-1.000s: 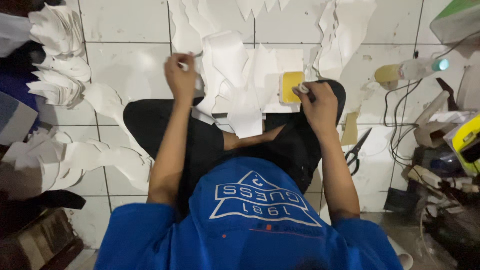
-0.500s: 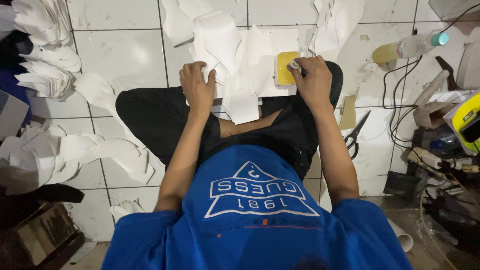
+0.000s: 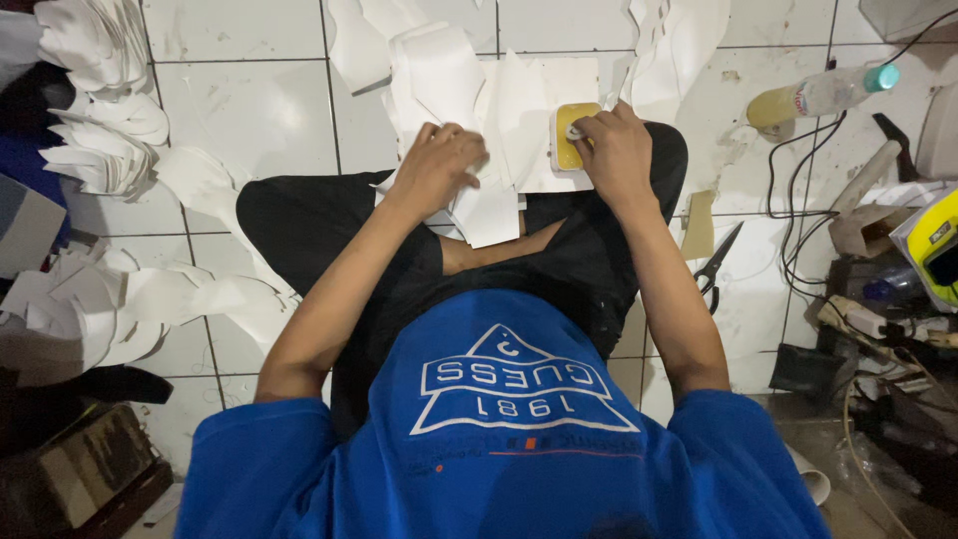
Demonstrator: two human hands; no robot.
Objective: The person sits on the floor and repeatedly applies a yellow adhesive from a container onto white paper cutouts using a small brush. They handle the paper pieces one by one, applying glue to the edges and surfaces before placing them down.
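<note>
White cut-outs (image 3: pixel 479 120) pressed flat by left hand (image 3: pixel 439 160); right hand (image 3: pixel 614 145) pinched shut on small applicator, dabbed into yellow pad (image 3: pixel 571 140) beside cut-outs; many cut-outs untreated.

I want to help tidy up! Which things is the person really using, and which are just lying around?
In use:
- left hand on the white cut paper pieces
- right hand at the small yellow pad in a white tray

Lying about:
- black scissors
- plastic bottle of yellow liquid
- heaps of white cut shapes
- black cables

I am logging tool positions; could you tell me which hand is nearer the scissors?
Right. The right hand is up-left of the scissors; the left hand lies farther left.
</note>
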